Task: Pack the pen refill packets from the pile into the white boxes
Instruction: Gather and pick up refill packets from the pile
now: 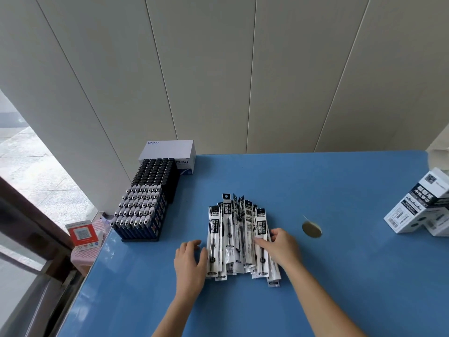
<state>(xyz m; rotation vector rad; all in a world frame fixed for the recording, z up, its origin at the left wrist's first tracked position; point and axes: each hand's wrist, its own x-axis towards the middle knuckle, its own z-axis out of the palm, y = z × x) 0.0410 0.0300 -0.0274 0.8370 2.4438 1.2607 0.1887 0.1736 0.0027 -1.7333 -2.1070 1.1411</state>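
A pile of pen refill packets (237,239), narrow white and black sleeves, lies fanned out on the blue table (315,276) in front of me. My left hand (190,263) rests against the pile's left edge, fingers loosely curved, thumb touching the outer packet. My right hand (279,246) lies on the pile's right side, its fingers reaching over the rightmost packets. White boxes with black printed labels (418,207) stand at the table's far right edge, well away from both hands.
A dark tray of pens (143,205) in rows stands at the table's left edge, with a white CHNT box (170,152) behind it. A round beige cable hole cover (311,229) sits right of the pile. A panelled wall runs behind the table.
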